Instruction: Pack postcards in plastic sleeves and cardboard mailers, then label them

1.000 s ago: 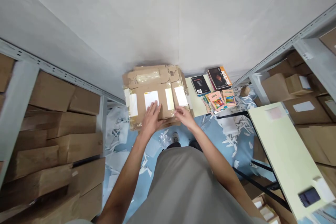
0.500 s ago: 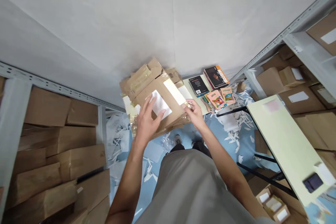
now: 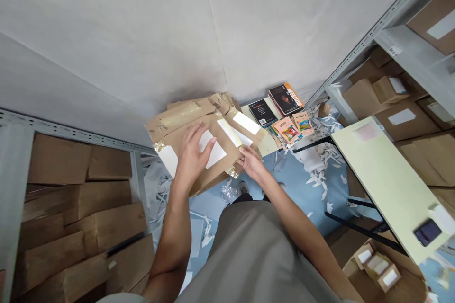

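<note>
My left hand point(image 3: 191, 156) lies on the cardboard point(image 3: 222, 138), fingers spread wide, thumb over a white label point(image 3: 215, 152). My right hand point(image 3: 251, 163) holds its fingers narrow, pinching the lower end of a pale strip point(image 3: 229, 132). The cardboard sits near the wall point(image 3: 159, 57), left of a black book point(image 3: 263, 112) on the desk point(image 3: 268, 146).

A phone point(image 3: 427, 232) lies on the right tabletop point(image 3: 377, 175); paper scraps point(image 3: 327, 152) litter the floor point(image 3: 295, 184); boxes point(image 3: 119, 221) crowd the left shelving point(image 3: 14, 175).
</note>
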`<state>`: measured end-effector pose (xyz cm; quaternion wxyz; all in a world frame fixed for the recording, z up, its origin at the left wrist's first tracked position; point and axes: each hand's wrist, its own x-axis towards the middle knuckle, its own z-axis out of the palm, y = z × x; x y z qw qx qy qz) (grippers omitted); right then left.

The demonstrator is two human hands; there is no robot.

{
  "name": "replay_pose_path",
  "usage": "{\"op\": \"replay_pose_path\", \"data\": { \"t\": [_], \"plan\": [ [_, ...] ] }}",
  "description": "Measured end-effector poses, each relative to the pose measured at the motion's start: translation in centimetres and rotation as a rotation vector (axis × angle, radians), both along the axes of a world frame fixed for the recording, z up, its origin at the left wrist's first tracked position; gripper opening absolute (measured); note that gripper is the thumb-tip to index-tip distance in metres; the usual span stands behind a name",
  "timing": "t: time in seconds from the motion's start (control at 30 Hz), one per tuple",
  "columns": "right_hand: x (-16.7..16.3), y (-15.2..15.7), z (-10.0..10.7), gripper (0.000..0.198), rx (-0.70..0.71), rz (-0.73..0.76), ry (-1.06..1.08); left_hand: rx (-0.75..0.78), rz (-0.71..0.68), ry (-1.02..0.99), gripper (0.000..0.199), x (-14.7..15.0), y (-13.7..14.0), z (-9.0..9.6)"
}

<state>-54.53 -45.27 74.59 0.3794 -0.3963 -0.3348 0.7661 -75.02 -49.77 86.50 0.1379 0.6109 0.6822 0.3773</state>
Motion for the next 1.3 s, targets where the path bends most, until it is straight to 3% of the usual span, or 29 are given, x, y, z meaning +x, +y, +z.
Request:
{"op": "replay_pose_path", "data": {
  "t": [0.1,0.23,0.33,0.47,0.57,0.77,0.9,1.1,1.3],
  "plan": [
    [2.7,2.4,2.2,0.049,-0.008,-0.118,0.023,0.064,0.039,0.009,0.047,1.0,-1.0,2.1],
    [9.8,4.9,4.6,0.042,0.093,-0.344,-0.04,0.133,-0.009,-0.033,0.045,2.4,0.0,3.4],
    [17.0,5.0,5.3,0.045,0.102,-0.526,-0.145,0.148,-0.056,-0.061,0.046,4.6,2.5,2.8],
    [26.2,2.6,5.0,0.042,0.098,-0.809,-0.217,0.097,-0.205,-0.127,0.053,9.7,6.8,0.9],
    [32.2,0.3,4.6,0.038,0.091,-0.921,-0.246,0.004,-0.352,-0.166,0.062,15.2,9.9,-0.7],
    [42.9,-1.9,5.1,0.049,0.121,-0.947,-0.277,-0.095,-0.6,-0.172,0.078,28.7,15.9,-3.5],
    [50.5,-2.4,5.5,0.045,0.156,-0.978,-0.315,-0.247,-0.758,-0.393,0.083,38.4,19.3,-5.5],
    [61.2,-4.5,4.3,0.046,0.157,-1.053,-0.421,-0.426,-0.758,-0.586,0.081,51.5,20.5,-9.0],
    [68.1,-6.3,0.9,0.049,0.091,-1.037,-0.501,-0.474,-0.81,-0.571,0.067,60.3,21.2,-11.0]
  ]
}}
